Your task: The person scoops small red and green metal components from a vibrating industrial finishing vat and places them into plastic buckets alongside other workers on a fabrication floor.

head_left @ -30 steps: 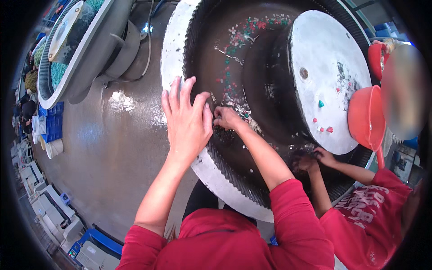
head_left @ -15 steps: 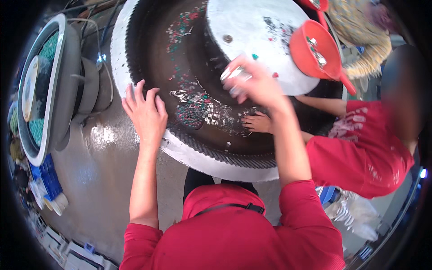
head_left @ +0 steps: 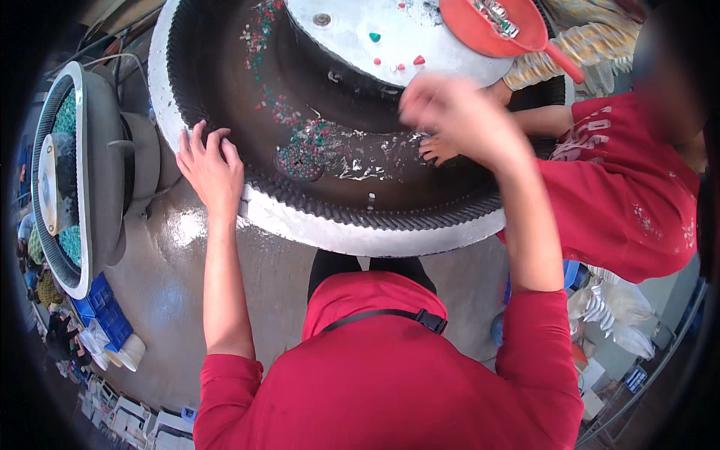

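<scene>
My left hand (head_left: 211, 169) rests on the white rim (head_left: 300, 221) of a large round tub, its fingers spread over the ridged inner edge. My right hand (head_left: 461, 112) is raised over the right part of the tub, smeared by motion; I cannot make out anything in its fingers. Small red, green and pale chips (head_left: 300, 150) lie in the tub's dark, wet channel, clustered near a round spot. Another person's hand (head_left: 439, 150) reaches down into the channel below my right hand. A red long-handled scoop (head_left: 499, 37) with shiny metal pieces (head_left: 504, 26) sits on the tub's light centre.
A co-worker in a red shirt (head_left: 615, 202) stands close at the right; a patterned sleeve (head_left: 577, 56) reaches in beyond. A smaller tub (head_left: 82, 180) with green chips stands left. Blue crates (head_left: 103, 307) are on the wet floor at lower left.
Shiny metal pieces showed in my right hand before; none shows there now. That hand has moved right over the tub. The whole view has shifted; my left hand stays on the rim.
</scene>
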A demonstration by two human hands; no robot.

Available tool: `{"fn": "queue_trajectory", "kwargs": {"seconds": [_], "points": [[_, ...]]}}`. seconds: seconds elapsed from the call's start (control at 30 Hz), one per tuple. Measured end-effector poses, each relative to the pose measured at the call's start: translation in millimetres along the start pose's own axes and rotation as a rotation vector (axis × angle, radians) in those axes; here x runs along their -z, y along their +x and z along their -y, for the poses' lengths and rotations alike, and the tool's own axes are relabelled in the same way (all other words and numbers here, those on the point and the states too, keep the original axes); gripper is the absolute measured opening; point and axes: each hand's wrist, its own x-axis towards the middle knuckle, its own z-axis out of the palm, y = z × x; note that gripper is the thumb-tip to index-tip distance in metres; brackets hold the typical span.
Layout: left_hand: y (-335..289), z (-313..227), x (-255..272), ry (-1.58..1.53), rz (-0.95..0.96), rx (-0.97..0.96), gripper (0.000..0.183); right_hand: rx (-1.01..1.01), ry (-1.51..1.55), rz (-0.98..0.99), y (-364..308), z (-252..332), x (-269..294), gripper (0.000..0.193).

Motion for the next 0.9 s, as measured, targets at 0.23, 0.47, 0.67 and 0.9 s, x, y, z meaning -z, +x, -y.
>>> {"fn": "queue_trajectory", "kwargs": {"seconds": [0.23, 0.47, 0.67, 0.9], "points": [[6, -16, -6, -0.033, -0.05, -0.045, 0.015, -0.168, -0.275, 0.663, 13, -149, -178, 0.022], [2, -4, -6, -0.027, -0.103, -0.005, 0.016, -0.079, -0.531, 0.825, 11, -164, -213, 0.022], [-1, -2, -13, -0.045, -0.121, -0.008, 0.016, -0.01, -0.703, 0.78, 18, -150, -188, 0.025], [3, 5, -13, -0.024, -0.124, -0.013, 0.018, 0.215, -0.373, 0.166, -30, -75, -122, 0.022]]}}
